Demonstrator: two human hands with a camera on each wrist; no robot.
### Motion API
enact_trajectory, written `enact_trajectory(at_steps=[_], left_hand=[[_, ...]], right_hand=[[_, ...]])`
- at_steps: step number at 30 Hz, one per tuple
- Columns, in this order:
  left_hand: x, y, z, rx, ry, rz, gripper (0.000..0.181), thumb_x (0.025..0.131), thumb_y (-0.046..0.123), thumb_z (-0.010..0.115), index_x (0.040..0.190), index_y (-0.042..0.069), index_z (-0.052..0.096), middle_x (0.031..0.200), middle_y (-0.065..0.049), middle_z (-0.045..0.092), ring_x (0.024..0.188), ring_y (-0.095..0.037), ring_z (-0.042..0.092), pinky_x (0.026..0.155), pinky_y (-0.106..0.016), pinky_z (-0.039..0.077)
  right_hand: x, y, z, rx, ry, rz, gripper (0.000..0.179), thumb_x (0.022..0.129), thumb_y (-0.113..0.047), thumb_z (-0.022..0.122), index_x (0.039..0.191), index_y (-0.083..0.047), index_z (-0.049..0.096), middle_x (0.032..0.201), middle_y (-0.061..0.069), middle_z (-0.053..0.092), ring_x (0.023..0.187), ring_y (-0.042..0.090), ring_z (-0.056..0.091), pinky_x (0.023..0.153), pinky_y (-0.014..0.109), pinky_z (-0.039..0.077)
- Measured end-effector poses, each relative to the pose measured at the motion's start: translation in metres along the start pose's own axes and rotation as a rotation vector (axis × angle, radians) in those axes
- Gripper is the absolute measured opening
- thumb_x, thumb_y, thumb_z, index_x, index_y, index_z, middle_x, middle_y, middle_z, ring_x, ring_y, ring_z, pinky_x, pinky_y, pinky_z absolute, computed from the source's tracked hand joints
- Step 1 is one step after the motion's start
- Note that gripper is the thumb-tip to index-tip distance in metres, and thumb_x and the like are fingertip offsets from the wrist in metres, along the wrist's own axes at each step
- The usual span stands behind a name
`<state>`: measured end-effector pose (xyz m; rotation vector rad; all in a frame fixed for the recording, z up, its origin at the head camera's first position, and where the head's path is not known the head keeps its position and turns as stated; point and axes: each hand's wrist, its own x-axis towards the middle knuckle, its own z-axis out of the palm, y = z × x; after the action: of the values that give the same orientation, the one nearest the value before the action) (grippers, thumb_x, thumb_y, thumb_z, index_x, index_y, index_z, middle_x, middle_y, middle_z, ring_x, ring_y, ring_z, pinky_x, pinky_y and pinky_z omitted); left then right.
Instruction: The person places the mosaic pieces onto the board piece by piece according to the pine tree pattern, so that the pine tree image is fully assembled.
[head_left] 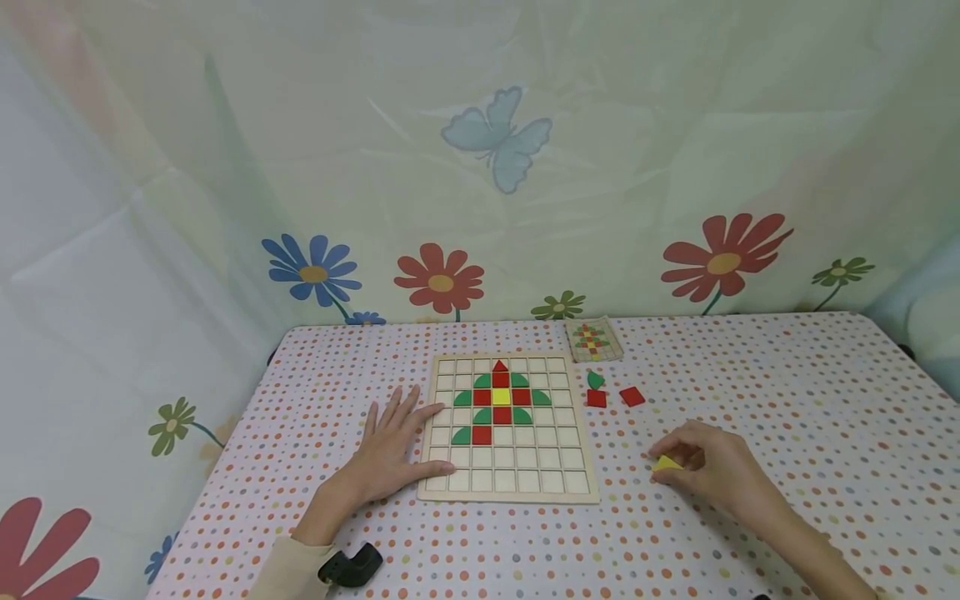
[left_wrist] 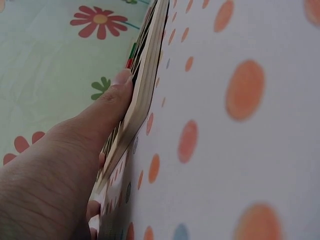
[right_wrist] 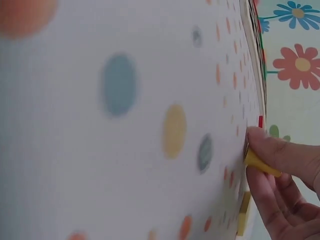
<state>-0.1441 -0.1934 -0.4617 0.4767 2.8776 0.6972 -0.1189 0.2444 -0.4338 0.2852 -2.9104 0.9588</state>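
Observation:
A wooden grid board (head_left: 517, 498) lies on the table with red, green and yellow tiles in a tree-like figure. The yellow square tile (head_left: 501, 397) sits among red squares, below a red triangle tile (head_left: 500, 366). My left hand (head_left: 393, 450) rests at the board's left edge, fingers spread, thumb on the frame. To the right of the board, my right hand (head_left: 708, 462) pinches a yellow tile (right_wrist: 261, 162) between thumb and finger, low over the table. Another yellow piece (right_wrist: 244, 212) shows beneath that hand in the right wrist view; its shape is partly hidden.
Between board and right hand lie two loose red squares, one nearer (head_left: 596, 398) and one farther right (head_left: 632, 396), plus green pieces (head_left: 596, 380). A pattern card (head_left: 594, 339) with a tree picture lies behind them. A flowered curtain (head_left: 622, 167) hangs beyond the dotted table (head_left: 510, 550).

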Motion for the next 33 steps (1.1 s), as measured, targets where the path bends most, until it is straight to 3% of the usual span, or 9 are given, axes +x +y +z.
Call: enact_trajectory(at_steps=[4,9,15,19,26,33], left_hand=[[-0.001,-0.002,0.002,-0.002,-0.002,-0.002,0.091,0.087,0.071,0.069,0.161,0.027,0.041,0.175,-0.013,0.009,0.161,-0.037,-0.005,0.123,-0.068,-0.008],[-0.004,-0.004,0.004,-0.015,0.0,-0.01,0.09,0.087,0.07,0.071,0.161,0.027,0.042,0.175,-0.014,0.01,0.161,-0.037,-0.005,0.123,-0.068,-0.009],[-0.004,-0.004,0.006,-0.03,0.003,-0.011,0.09,0.087,0.07,0.07,0.161,0.028,0.042,0.175,-0.013,0.009,0.161,-0.036,-0.006,0.123,-0.068,-0.01],[-0.004,-0.004,0.006,-0.036,0.003,-0.004,0.089,0.087,0.07,0.07,0.161,0.028,0.041,0.175,-0.013,0.008,0.161,-0.036,-0.007,0.123,-0.068,-0.01],[-0.002,-0.002,0.004,-0.01,-0.004,-0.016,0.09,0.087,0.071,0.069,0.161,0.028,0.04,0.176,-0.012,0.007,0.161,-0.036,-0.007,0.123,-0.068,-0.01],[0.001,-0.001,0.003,0.01,0.014,0.001,0.09,0.088,0.071,0.069,0.161,0.028,0.041,0.175,-0.014,0.008,0.161,-0.038,-0.005,0.123,-0.069,-0.009]], right_hand=[[0.006,-0.012,0.004,0.016,0.015,-0.043,0.026,0.07,0.001,0.094,0.086,-0.007,0.077,0.081,-0.003,0.065,0.067,0.005,0.056,0.058,0.021,0.052],[0.025,-0.043,0.018,0.062,-0.008,-0.129,0.024,0.071,0.003,0.093,0.083,-0.008,0.076,0.079,-0.004,0.065,0.068,0.008,0.057,0.06,0.022,0.053],[0.048,-0.081,0.039,0.189,-0.096,-0.26,0.019,0.076,0.002,0.09,0.088,-0.008,0.078,0.085,-0.004,0.07,0.076,0.01,0.064,0.068,0.024,0.058],[0.062,-0.094,0.054,0.282,-0.16,-0.324,0.017,0.079,0.003,0.088,0.091,-0.005,0.079,0.089,-0.002,0.072,0.078,0.01,0.065,0.071,0.025,0.059],[0.076,-0.109,0.079,0.35,-0.223,-0.331,0.014,0.082,0.005,0.086,0.091,-0.003,0.078,0.09,0.003,0.074,0.079,0.011,0.065,0.071,0.025,0.058],[0.081,-0.116,0.086,0.345,-0.229,-0.289,0.015,0.081,0.01,0.084,0.091,0.0,0.079,0.089,0.005,0.074,0.076,0.011,0.064,0.068,0.023,0.055]])
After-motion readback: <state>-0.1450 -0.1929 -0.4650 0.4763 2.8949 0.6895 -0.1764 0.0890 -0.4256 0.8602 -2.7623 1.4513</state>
